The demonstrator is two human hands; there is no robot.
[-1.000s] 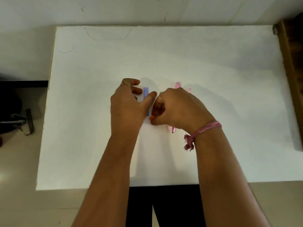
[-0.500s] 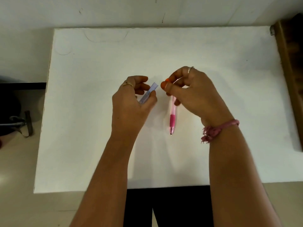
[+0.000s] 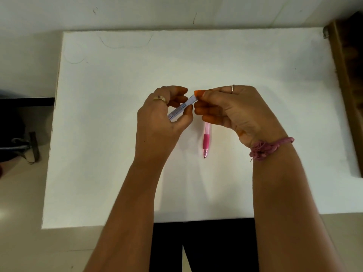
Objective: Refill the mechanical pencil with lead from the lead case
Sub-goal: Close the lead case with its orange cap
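Table (image 3: 117, 173) bare all around; only pencil (image 3: 206, 138) lies under right hand (image 3: 231, 110), beside left hand (image 3: 163, 122).

There are two hands, the left hand (image 3: 159, 122) and the right hand (image 3: 233, 110), both raised over one white table (image 3: 255, 173). I count one lead case (image 3: 181, 107), held between both hands, and one pink pencil (image 3: 206, 141) lying on the table, near the right hand. There are two rings, one ring (image 3: 160, 98) on the left hand and one ring (image 3: 233, 88) on the right, and one pink wrist thread (image 3: 269, 147) on the right wrist.
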